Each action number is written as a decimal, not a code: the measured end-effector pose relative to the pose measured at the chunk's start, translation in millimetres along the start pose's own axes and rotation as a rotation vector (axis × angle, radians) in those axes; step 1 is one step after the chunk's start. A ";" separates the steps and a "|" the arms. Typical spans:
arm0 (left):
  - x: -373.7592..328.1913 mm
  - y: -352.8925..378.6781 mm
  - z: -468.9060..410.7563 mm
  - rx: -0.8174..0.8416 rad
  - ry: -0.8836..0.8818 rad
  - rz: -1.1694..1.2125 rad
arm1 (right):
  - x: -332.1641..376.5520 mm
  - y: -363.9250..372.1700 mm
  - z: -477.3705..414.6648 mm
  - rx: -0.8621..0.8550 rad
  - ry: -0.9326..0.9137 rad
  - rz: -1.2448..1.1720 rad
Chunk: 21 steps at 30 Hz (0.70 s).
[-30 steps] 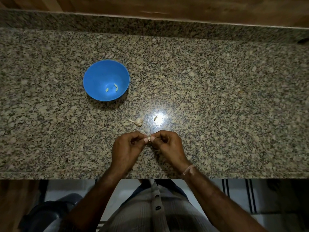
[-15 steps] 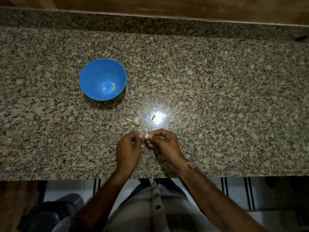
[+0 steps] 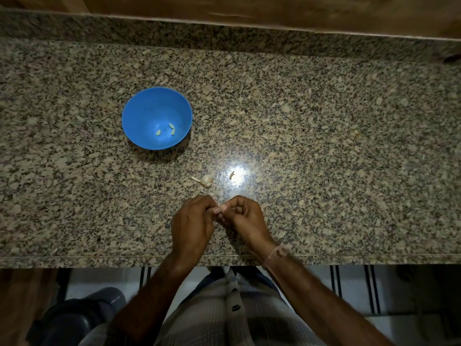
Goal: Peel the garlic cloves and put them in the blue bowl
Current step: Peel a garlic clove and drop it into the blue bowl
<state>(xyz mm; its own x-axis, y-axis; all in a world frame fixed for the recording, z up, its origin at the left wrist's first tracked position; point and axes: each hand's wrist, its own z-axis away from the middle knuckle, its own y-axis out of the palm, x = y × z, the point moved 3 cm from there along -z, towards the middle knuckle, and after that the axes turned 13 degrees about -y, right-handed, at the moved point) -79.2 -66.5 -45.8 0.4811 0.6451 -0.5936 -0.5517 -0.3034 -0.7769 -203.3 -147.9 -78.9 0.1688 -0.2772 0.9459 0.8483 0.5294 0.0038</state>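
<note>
A blue bowl point(image 3: 139, 116) stands on the granite counter at the left, with peeled cloves point(image 3: 172, 129) lying in its bottom. A small garlic bulb remnant point(image 3: 206, 180) with a stem lies in front of the bowl, just beyond my hands. My left hand point(image 3: 193, 224) and my right hand point(image 3: 243, 217) meet fingertip to fingertip near the counter's front edge, fingers curled. Together they pinch a small garlic clove, which my fingers almost wholly hide.
A curled scrap of peel point(image 3: 232, 175) lies in a bright light reflection right of the bulb. The counter's front edge point(image 3: 99, 257) runs just under my wrists. A wooden wall point(image 3: 274, 13) backs the counter. A dark bin point(image 3: 72, 318) stands on the floor at the left.
My hands have stayed together in the same place. The pale clove that showed between the fingertips is now hidden by the fingers.
</note>
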 end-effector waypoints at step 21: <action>7.0 9.9 -3.7 0.139 -0.301 0.312 | 3.7 10.9 -0.2 -0.018 0.053 0.006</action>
<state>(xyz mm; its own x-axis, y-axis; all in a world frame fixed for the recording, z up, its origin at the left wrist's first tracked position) -78.7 -67.7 -58.4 0.0694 0.7192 -0.6914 -0.7349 -0.4318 -0.5229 -193.3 -143.4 -75.4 0.1995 -0.3165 0.9274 0.8561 0.5168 -0.0077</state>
